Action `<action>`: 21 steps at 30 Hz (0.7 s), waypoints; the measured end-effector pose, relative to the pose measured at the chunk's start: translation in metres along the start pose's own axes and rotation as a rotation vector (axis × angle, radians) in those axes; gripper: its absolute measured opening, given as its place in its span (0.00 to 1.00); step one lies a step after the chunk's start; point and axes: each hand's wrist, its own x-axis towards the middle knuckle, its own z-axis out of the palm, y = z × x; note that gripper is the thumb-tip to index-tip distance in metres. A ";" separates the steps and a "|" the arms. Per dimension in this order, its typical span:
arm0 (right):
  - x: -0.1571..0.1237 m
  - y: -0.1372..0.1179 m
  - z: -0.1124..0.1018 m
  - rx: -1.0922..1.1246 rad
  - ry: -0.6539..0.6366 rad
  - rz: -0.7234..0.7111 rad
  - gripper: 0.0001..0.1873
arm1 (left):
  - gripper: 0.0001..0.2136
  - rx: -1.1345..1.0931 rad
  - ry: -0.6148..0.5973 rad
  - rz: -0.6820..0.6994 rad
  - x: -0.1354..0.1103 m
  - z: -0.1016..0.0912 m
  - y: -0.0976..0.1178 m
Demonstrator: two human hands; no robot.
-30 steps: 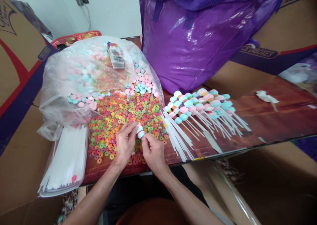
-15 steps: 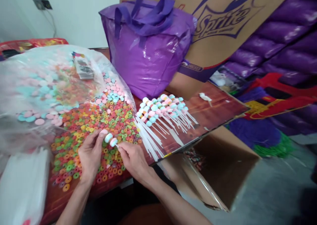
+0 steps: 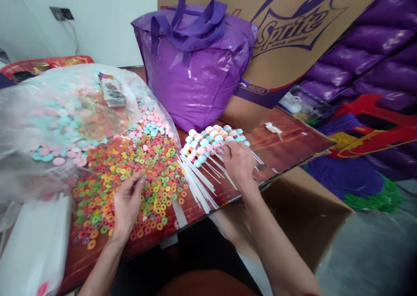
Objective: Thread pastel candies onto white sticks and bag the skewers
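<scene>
Across the red-brown tabletop [image 3: 295, 135]: right hand [image 3: 240, 163] over the pink-and-blue candy skewers [image 3: 202, 144], with curled fingertips turned out of sight; cannot tell whether pinching a stick or just resting. Left hand [image 3: 127, 202] low over the loose cereal rings [image 3: 159, 165], with thumb and fingers drawn close; cannot tell whether pinching a ring. Could snag neighbouring candies and roll skewers out of line, given the tight packing. Could drag the fanned white sticks [image 3: 197, 186], just beside, with a low sweep. Could brush rings off the near edge with the left forearm [image 3: 107, 254]. Can't see skewers behind the right hand; can't make out candies under the hazy plastic bag [image 3: 35, 96] or read the packet stack [image 3: 113, 92] on it. Cut off at lower left: pack of white sticks [image 3: 35, 244]
</scene>
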 end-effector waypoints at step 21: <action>-0.098 -0.063 0.040 -0.018 -0.326 -0.125 0.11 | 0.13 1.037 -0.255 0.114 0.120 0.041 0.044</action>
